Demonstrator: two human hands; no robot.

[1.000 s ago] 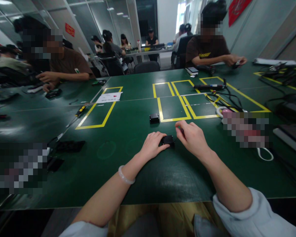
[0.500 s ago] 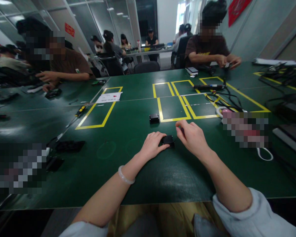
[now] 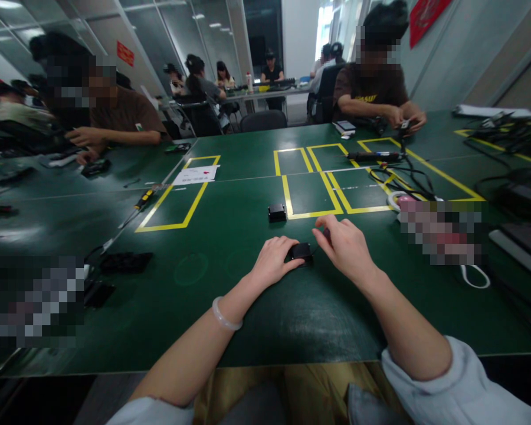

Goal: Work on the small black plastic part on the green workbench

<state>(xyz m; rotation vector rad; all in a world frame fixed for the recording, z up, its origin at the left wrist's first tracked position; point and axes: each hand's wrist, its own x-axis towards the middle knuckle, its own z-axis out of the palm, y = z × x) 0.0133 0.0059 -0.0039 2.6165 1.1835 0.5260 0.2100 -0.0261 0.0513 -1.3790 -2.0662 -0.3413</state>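
Tabletop [image 3: 248,330], dark green and broad, runs from the near edge [image 3: 287,364] out toward a co-worker [image 3: 371,88] on the far side, and the work sits well in from that edge. The left hand [image 3: 272,260] is closed on a small black box [image 3: 301,252], thumb along its near side and fingers at its far left corner, leaving the right end exposed. From where I stand, the right hand [image 3: 346,245] has thumb and forefinger pinched on a slim dark tool [image 3: 327,234], largely hidden by the fingers; its thin end slants down toward the box's right edge, though I can't tell whether it touches. A second black box [image 3: 277,212] stands just beyond the left hand, beside the corner of a yellow tape outline [image 3: 314,214]. Green surface spreads left of the left forearm as far as some dark flat pieces [image 3: 124,261], and between the two forearms back to the near edge. Rightward, the room reaches to a pixelated pinkish item [image 3: 440,230] with a white loop [image 3: 475,277], well apart from the hand; tangled black cables [image 3: 418,177] lie beyond it.
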